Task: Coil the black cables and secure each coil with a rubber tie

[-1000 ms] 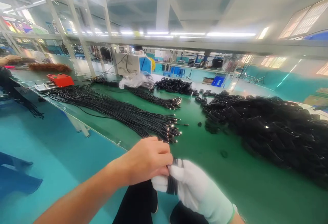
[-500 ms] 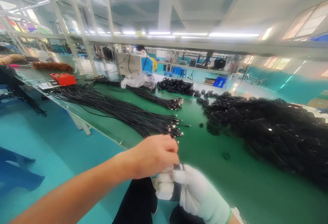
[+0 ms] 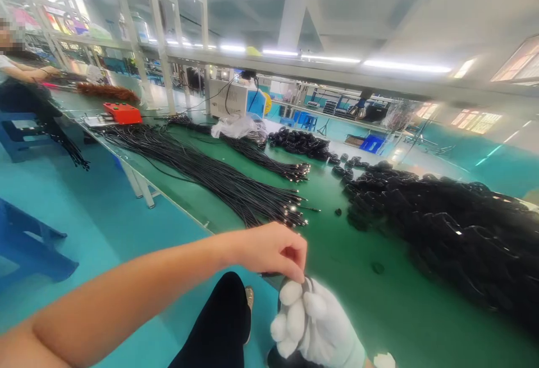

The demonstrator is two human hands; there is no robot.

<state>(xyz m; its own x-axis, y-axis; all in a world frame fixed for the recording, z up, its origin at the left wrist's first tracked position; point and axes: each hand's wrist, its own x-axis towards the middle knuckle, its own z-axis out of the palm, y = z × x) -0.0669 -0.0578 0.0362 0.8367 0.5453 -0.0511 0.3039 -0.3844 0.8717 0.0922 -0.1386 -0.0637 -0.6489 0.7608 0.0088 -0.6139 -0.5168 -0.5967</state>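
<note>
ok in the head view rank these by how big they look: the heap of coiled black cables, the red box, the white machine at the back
1. heap of coiled black cables, by far the largest.
2. white machine.
3. red box.
The last two look close in size and both sit far from the camera, so their order is unsure.

Gloved right hand (image 3: 314, 323) clasps a coiled black cable (image 3: 297, 295); bare left hand (image 3: 273, 250) pinches its top, above the green desk (image 3: 379, 312).
</note>
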